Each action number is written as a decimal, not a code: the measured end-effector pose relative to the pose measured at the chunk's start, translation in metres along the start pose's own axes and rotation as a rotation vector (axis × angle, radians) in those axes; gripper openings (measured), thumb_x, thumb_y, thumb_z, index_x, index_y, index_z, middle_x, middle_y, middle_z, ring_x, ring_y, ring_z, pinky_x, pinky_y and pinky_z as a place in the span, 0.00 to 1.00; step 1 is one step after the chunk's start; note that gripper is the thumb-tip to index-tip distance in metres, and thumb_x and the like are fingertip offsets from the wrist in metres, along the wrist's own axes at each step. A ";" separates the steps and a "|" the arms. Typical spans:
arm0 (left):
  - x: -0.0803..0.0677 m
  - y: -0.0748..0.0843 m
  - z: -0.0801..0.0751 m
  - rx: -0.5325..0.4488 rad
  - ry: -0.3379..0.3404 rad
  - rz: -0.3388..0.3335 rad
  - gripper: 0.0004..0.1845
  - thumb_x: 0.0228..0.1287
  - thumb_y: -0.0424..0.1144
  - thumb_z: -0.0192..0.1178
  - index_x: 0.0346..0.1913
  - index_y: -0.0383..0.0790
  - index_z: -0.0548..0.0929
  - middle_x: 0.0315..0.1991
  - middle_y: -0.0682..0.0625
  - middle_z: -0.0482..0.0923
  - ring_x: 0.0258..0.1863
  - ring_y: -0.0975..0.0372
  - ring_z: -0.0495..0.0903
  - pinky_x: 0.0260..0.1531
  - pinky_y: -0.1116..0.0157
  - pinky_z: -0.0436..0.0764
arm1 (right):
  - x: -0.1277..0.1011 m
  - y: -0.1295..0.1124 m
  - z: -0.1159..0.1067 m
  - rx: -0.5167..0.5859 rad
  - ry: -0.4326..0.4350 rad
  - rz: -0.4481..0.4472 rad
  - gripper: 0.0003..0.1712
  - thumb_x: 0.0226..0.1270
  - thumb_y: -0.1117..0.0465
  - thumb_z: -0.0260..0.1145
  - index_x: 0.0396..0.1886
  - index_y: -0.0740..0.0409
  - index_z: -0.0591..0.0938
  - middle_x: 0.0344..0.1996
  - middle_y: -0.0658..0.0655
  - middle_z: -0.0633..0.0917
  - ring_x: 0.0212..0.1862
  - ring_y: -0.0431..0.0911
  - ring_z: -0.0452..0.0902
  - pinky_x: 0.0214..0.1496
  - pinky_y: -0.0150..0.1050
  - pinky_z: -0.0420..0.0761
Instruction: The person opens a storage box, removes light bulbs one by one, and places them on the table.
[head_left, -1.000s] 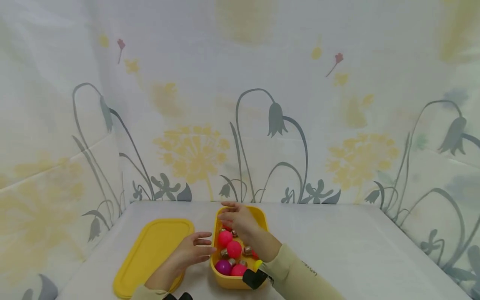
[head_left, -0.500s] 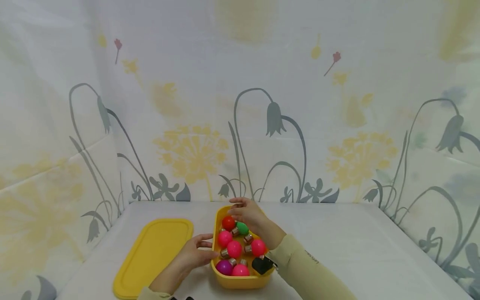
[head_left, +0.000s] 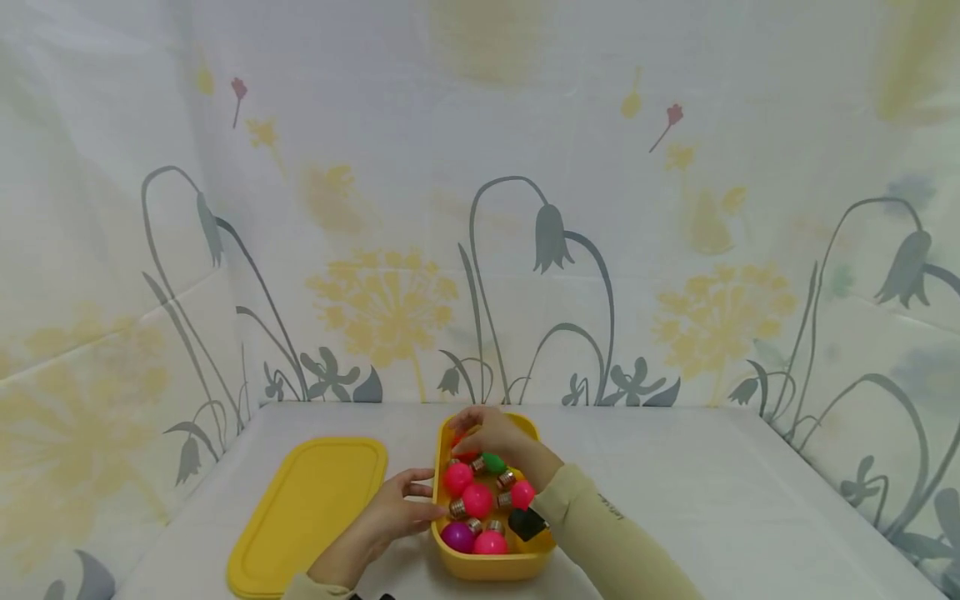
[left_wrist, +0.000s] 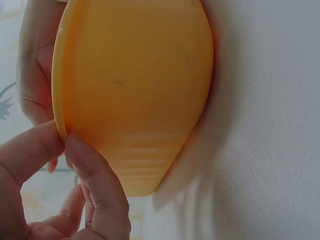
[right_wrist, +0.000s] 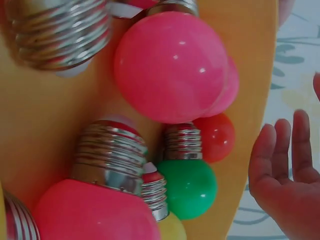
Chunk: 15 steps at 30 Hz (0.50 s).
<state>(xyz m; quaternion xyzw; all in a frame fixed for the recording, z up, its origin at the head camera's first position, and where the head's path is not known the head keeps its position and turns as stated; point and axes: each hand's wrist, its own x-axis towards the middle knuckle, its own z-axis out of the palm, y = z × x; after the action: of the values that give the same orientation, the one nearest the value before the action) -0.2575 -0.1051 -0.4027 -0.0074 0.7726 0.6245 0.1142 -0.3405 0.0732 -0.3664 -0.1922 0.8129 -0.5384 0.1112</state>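
Note:
A yellow plastic box (head_left: 491,568) holds several coloured light bulbs with silvery screw bases. Among them are a pink bulb (head_left: 477,501), a purple bulb (head_left: 457,537) and a green bulb (right_wrist: 187,189). My left hand (head_left: 401,504) pinches the box's left rim between thumb and finger, as the left wrist view shows close up. Over the box's far end, my right hand (head_left: 491,435) hovers with loosely bent fingers, partly covering a red bulb (right_wrist: 216,137) in the head view. In the right wrist view, a gap separates its fingers from that bulb.
A flat yellow lid (head_left: 307,508) lies on the white cloth-covered table (head_left: 675,500), left of the box. Behind stands a flower-printed curtain (head_left: 660,250). A black wrist device (head_left: 527,523) hides part of the box's near right corner.
My right hand drew up and right, uncovering the red and green bulbs, then came back down over the red one. The box has shifted slightly right together with my left hand.

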 end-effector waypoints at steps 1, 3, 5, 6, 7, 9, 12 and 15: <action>0.000 0.000 0.000 -0.006 -0.003 0.003 0.33 0.51 0.31 0.69 0.60 0.27 0.67 0.44 0.39 0.73 0.34 0.57 0.77 0.37 0.61 0.81 | 0.000 0.001 0.000 -0.022 -0.017 -0.008 0.16 0.51 0.72 0.69 0.42 0.67 0.79 0.39 0.62 0.79 0.37 0.47 0.73 0.41 0.38 0.79; 0.000 -0.001 0.000 -0.019 -0.010 0.007 0.34 0.51 0.31 0.69 0.60 0.27 0.67 0.44 0.39 0.73 0.34 0.57 0.77 0.37 0.61 0.81 | -0.001 0.004 0.001 -0.052 -0.050 -0.009 0.16 0.51 0.73 0.69 0.42 0.67 0.80 0.39 0.63 0.79 0.36 0.47 0.73 0.40 0.39 0.79; 0.000 -0.002 0.000 -0.030 -0.019 0.013 0.34 0.51 0.30 0.69 0.60 0.27 0.66 0.44 0.39 0.73 0.34 0.58 0.77 0.37 0.60 0.81 | -0.002 0.006 0.001 -0.088 -0.075 -0.002 0.16 0.50 0.73 0.70 0.41 0.67 0.80 0.40 0.64 0.80 0.35 0.47 0.73 0.40 0.39 0.79; -0.001 -0.002 0.000 -0.039 -0.023 0.017 0.34 0.51 0.30 0.69 0.60 0.26 0.66 0.44 0.39 0.73 0.34 0.57 0.77 0.37 0.60 0.81 | -0.002 0.006 0.002 -0.105 -0.084 0.004 0.16 0.50 0.73 0.69 0.41 0.68 0.80 0.40 0.64 0.80 0.35 0.47 0.72 0.41 0.41 0.79; -0.001 -0.002 0.000 -0.043 -0.025 0.019 0.34 0.51 0.30 0.69 0.60 0.26 0.66 0.44 0.39 0.73 0.34 0.58 0.77 0.37 0.60 0.81 | -0.002 0.007 0.002 -0.126 -0.091 0.009 0.16 0.50 0.74 0.69 0.41 0.67 0.80 0.39 0.63 0.80 0.36 0.47 0.72 0.41 0.41 0.79; -0.001 -0.003 -0.001 -0.049 -0.030 0.024 0.34 0.51 0.29 0.69 0.60 0.26 0.66 0.44 0.39 0.72 0.34 0.58 0.77 0.37 0.60 0.81 | -0.003 0.008 0.002 -0.168 -0.104 0.033 0.16 0.49 0.73 0.70 0.41 0.66 0.81 0.38 0.60 0.81 0.36 0.47 0.72 0.42 0.41 0.79; -0.001 -0.003 -0.001 -0.052 -0.032 0.024 0.34 0.51 0.30 0.69 0.60 0.26 0.66 0.44 0.39 0.72 0.34 0.58 0.77 0.37 0.60 0.81 | -0.004 0.009 0.002 -0.227 -0.131 0.058 0.15 0.49 0.73 0.70 0.40 0.65 0.82 0.36 0.56 0.81 0.37 0.47 0.73 0.43 0.41 0.78; -0.001 -0.002 -0.001 -0.049 -0.030 0.019 0.34 0.51 0.30 0.69 0.61 0.27 0.66 0.45 0.38 0.72 0.34 0.58 0.77 0.37 0.60 0.81 | -0.005 0.008 0.003 -0.260 -0.154 0.081 0.15 0.48 0.73 0.71 0.39 0.62 0.83 0.34 0.54 0.81 0.37 0.47 0.73 0.42 0.41 0.79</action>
<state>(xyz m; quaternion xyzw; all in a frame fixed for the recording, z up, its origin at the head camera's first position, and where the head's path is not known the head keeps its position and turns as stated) -0.2563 -0.1065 -0.4039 0.0066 0.7553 0.6443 0.1197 -0.3366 0.0760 -0.3754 -0.2129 0.8720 -0.4071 0.1691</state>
